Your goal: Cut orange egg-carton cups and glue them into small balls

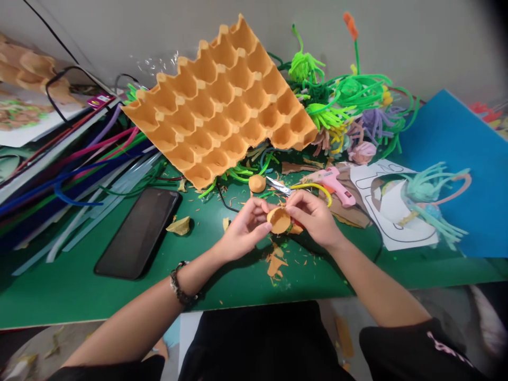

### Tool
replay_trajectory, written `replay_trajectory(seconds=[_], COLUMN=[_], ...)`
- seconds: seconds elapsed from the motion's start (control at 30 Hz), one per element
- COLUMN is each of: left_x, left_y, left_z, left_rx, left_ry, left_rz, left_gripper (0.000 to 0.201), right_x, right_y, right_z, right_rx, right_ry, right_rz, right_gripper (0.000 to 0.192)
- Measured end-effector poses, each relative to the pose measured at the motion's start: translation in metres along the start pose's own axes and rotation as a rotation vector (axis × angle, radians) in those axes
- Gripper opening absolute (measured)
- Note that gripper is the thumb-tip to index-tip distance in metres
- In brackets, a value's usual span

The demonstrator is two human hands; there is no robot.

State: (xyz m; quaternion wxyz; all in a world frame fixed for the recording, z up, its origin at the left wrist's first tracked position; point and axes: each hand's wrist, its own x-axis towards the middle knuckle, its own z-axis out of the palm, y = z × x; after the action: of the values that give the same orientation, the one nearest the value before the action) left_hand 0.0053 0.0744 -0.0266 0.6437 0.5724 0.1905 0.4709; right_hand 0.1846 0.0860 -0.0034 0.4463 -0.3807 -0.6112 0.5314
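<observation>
orange egg tray (222,100), green table (79,286), pink glue gun (335,182), black phone (138,233)

A craft workspace is shown, most likely a hobby or classroom desk. A green table (79,286) set against a plain wall is littered with orange cardboard scraps (277,263). An egg tray (222,100), bundled pipe cleaners (59,174), finished pipe-cleaner flowers (349,106), a pink glue gun (337,182) and blue card (468,174) are spread across it.

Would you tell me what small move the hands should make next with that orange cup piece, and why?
Probably turn the orange cup piece slightly in the left hand so the right hand can keep trimming: both hands pinch it, its edge looks ragged, and orange scraps lie beneath on the green table.
</observation>
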Motion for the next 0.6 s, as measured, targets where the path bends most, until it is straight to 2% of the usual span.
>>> replay_trajectory(seconds=[0.13, 0.23, 0.3, 0.37, 0.43, 0.5, 0.6], left_x=[0.0021, 0.0027, 0.0027, 0.0026, 0.0022, 0.0015, 0.0004], left_y=[0.0012, 0.0009, 0.0006, 0.0006, 0.0007, 0.0004, -0.0006], left_z=[-0.0009, -0.0029, -0.0038, -0.0037, -0.0025, -0.0011, 0.0001], left_rx=[-0.054, -0.032, -0.025, -0.022, -0.012, -0.002, 0.001], left_ry=[0.014, 0.044, 0.057, 0.061, 0.06, 0.059, 0.064], left_rz=[-0.031, -0.08, -0.114, -0.134, -0.13, -0.12, -0.112], left_gripper=[0.021, 0.027, 0.031, 0.032, 0.03, 0.029, 0.029], right_x=[0.0013, 0.0036, 0.0044, 0.0035, 0.0012, -0.0014, -0.0033], right_y=[0.0034, 0.0041, 0.0034, 0.0024, 0.0015, 0.0014, 0.003], right_z=[0.0018, -0.0005, -0.0029, -0.0041, -0.0032, -0.0012, -0.0002], right_rx=[0.178, 0.261, 0.23, 0.064, -0.192, -0.414, -0.592], right_ry=[-0.007, 0.026, 0.076, 0.146, 0.154, 0.08, -0.036], right_rz=[0.086, 0.087, 0.058, 0.012, -0.078, -0.203, -0.353], right_gripper=[0.029, 0.034, 0.034, 0.03, 0.023, 0.017, 0.014])
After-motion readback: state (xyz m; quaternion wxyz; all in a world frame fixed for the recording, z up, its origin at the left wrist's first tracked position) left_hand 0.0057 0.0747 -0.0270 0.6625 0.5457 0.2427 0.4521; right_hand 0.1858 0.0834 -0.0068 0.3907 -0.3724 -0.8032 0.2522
